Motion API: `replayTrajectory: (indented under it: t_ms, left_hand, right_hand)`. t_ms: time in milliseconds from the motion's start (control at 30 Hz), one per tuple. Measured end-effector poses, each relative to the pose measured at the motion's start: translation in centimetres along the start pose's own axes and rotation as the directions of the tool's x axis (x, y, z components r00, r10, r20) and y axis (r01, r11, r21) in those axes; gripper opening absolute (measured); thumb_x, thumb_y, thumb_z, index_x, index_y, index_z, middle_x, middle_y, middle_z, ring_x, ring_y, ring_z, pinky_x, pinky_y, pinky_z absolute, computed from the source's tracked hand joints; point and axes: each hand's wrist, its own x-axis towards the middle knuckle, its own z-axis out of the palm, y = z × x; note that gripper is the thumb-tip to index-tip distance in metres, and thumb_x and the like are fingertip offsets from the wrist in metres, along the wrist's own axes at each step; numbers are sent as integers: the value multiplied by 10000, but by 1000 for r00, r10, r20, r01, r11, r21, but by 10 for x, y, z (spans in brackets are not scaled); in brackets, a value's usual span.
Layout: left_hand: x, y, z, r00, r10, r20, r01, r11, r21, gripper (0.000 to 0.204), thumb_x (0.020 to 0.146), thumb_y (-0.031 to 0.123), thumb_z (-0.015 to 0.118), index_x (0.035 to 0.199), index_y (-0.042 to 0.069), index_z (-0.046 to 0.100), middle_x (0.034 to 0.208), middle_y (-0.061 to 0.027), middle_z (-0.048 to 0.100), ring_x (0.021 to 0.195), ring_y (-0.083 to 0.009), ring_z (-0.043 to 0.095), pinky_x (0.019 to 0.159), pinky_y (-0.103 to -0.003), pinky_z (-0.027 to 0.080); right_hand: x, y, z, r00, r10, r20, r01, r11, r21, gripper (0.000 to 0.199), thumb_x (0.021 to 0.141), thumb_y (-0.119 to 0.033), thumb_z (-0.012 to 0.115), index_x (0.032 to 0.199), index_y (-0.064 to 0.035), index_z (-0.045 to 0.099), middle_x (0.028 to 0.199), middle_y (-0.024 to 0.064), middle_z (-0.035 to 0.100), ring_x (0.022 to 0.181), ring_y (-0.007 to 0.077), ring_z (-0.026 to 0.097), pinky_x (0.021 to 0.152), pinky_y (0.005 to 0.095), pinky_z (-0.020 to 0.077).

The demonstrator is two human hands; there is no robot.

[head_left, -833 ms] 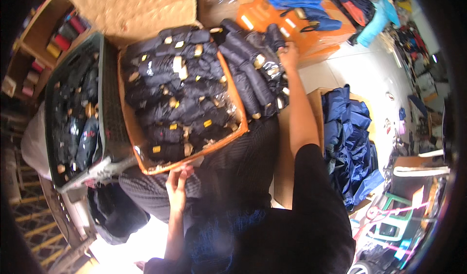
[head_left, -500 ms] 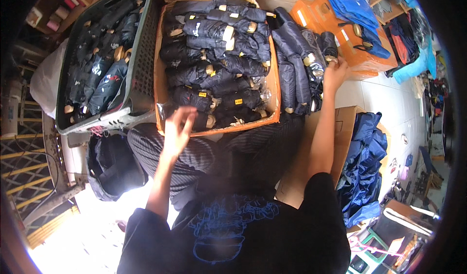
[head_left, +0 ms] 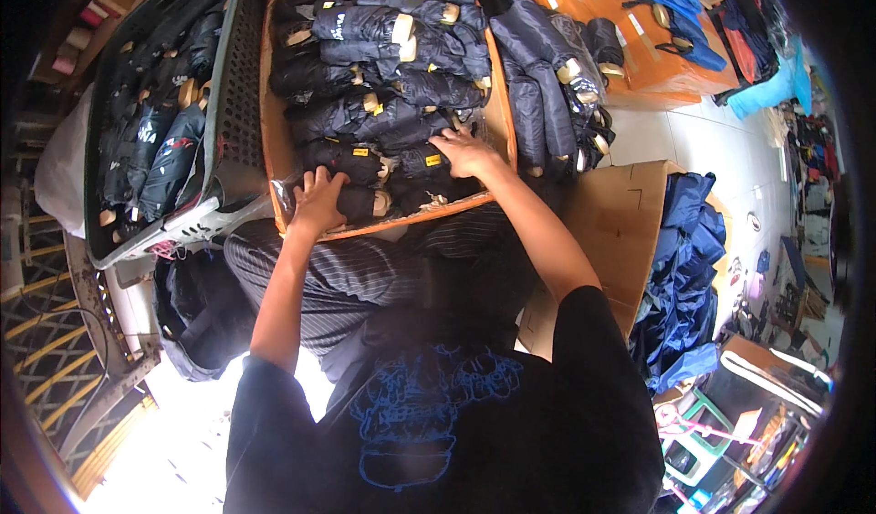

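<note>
A cardboard box (head_left: 501,112) stands open in front of my lap, packed with rows of rolled black folding umbrellas (head_left: 365,24) with pale handle ends. My left hand (head_left: 317,202) lies at the near left corner of the box, fingers spread over the umbrellas there. On the right side my right hand (head_left: 465,152) rests with its fingers apart on an umbrella (head_left: 412,163) bearing a yellow tag. Neither hand grips anything visibly. The fingertips partly cover the umbrellas below them.
Left of the box stands a dark plastic crate (head_left: 239,85) of umbrellas. More rolled umbrellas (head_left: 534,117) are piled to its right, near an orange package (head_left: 598,30). A second cardboard box (head_left: 620,231) holds crumpled blue fabric (head_left: 684,258). A black bag (head_left: 196,309) lies at lower left.
My right hand has left the umbrella pile on the right and come down into the box. My left hand has lowered onto the umbrellas at the near left corner. The whole view has shifted slightly.
</note>
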Motion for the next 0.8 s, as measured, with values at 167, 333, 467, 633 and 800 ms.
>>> replayTrajectory:
  t_ms: [167, 333, 467, 633, 800]
  left_hand:
    - [3, 1, -2, 1000, 3, -30, -4, 999, -33, 664, 543, 152, 851, 1143, 208, 573, 1169, -93, 453, 1154, -333, 450, 901, -520, 448]
    - [5, -10, 4, 972, 28, -235, -82, 971, -224, 233, 707, 116, 770, 918, 100, 673, 921, -95, 624, 954, -282, 593, 802, -410, 498]
    - [-39, 53, -95, 728, 97, -679, -547, 679, -489, 77, 852, 35, 646, 912, 11, 686, 925, -104, 673, 891, -213, 638, 816, -316, 490]
    - [-108, 129, -215, 67, 284, -956, -959, 282, 16, 414, 859, 349, 676, 1147, 55, 634, 1163, -217, 575, 969, -334, 611, 875, -425, 494]
    - [-131, 181, -224, -150, 301, -942, -987, 11, 160, 380, 866, 328, 661, 1122, 49, 635, 1150, -200, 586, 959, -325, 615, 852, -403, 497]
  right_hand:
    - [-8, -10, -8, 966, -35, -258, 44, 999, 26, 521, 781, -114, 673, 1283, -127, 534, 1273, 164, 556, 1203, 383, 500, 973, 455, 441]
    - [-44, -10, -18, 906, -32, -422, 276, 800, 533, 129, 846, -152, 604, 917, -46, 619, 906, 153, 661, 881, 345, 639, 762, 457, 482]
    - [-121, -45, -22, 493, 198, -847, 431, 790, 436, 122, 815, -20, 614, 931, -36, 577, 920, 133, 585, 936, 342, 573, 809, 418, 462]
    - [-209, -79, 15, 466, 419, -779, 275, 768, 578, 222, 816, 36, 611, 1031, -14, 593, 1170, 174, 495, 991, 325, 555, 903, 395, 445]
    - [-279, -90, 6, 519, 558, -648, 336, 563, 755, 213, 838, 0, 605, 1050, -16, 589, 1221, 187, 463, 1007, 318, 563, 881, 377, 445]
